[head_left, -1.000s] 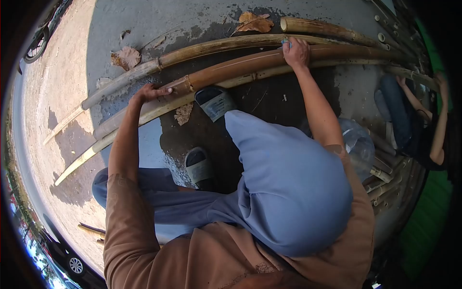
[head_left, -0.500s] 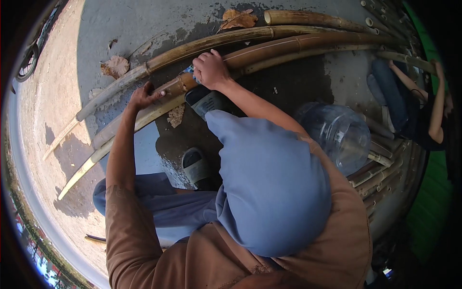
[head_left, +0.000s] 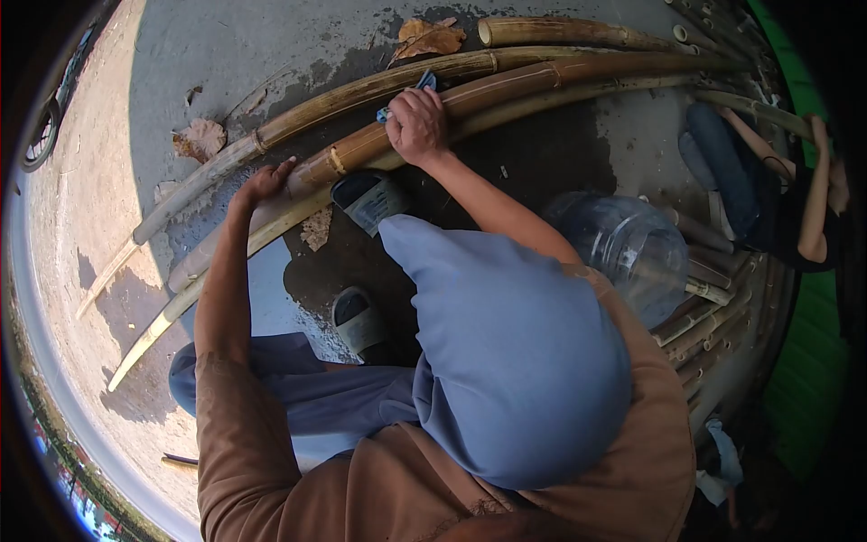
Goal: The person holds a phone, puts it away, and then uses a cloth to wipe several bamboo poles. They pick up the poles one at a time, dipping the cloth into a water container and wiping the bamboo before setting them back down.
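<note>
The right hand (head_left: 417,125) has slid slightly farther along the brown bamboo pole (head_left: 515,84), away from its node, with its fingers closed over a blue cloth (head_left: 424,81) pressed onto the pole. The left hand (head_left: 262,184) rests open on the pole's lower stretch.

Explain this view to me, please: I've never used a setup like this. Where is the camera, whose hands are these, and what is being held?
There is no machine here. One camera sits on a person's head and looks down, so the wide, curved picture shows their own blue head covering, arms and hands. The left hand rests open on the bamboo poles, which lie side by side on wet concrete ground. The right hand is closed on what looks like a blue cloth and presses it against the brown pole. A clear water jug stands to the right. Dry leaves lie beyond the poles. Another person sits at the right edge.
</note>
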Motion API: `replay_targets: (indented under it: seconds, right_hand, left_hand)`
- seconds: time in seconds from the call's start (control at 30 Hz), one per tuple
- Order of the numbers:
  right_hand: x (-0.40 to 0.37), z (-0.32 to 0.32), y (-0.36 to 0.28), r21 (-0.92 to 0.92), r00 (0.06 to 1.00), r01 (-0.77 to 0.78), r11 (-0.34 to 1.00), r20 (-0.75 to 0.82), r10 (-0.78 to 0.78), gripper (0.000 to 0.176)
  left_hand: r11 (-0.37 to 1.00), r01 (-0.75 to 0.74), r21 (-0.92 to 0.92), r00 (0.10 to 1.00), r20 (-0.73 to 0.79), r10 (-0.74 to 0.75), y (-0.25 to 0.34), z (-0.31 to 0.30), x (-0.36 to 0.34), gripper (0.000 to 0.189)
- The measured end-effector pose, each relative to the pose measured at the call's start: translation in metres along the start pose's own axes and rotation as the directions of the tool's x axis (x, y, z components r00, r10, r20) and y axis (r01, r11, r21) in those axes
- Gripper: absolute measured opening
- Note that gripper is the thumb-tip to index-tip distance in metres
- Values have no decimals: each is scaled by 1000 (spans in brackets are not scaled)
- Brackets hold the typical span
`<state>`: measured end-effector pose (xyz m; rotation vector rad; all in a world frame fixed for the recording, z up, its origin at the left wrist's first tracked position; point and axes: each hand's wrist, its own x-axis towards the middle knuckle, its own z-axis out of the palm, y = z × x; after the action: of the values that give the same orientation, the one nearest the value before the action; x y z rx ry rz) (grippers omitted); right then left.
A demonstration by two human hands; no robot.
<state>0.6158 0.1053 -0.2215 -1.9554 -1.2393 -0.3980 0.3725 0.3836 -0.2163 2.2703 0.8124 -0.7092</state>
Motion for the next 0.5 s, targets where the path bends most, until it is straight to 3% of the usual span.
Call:
replay_targets:
  seconds: [0.07, 0.13, 0.2, 0.3, 0.4, 0.5]
  right_hand:
    - [-12, 21, -48, 74, 995, 26, 997, 92, -32, 15]
    - [-11, 14, -38, 77, 991, 56, 995, 118, -65, 15]
    - [-7, -8, 0, 6, 995, 65, 998, 77, -65, 15]
    - [-6, -55, 111, -275, 981, -149, 950, -161, 107, 17]
    - [1, -117, 202, -518, 899, -427, 741, -330, 287, 23]
    - [12, -111, 191, -381, 803, -574, 724, -433, 409, 25]
  left_hand:
    - [998, 1, -68, 999, 33, 1, -7, 3, 8, 90]
    - [991, -8, -132, 998, 65, 16, -26, 8, 19, 85]
    - [995, -47, -92, 999, -29, 44, -19, 5, 8, 79]
    - [995, -79, -57, 989, -132, 71, -8, 3, -5, 65]
    - [993, -110, -46, 985, -138, 102, -12, 7, 5, 62]
    - [994, -99, -42, 988, -125, 93, 3, 3, 0, 61]
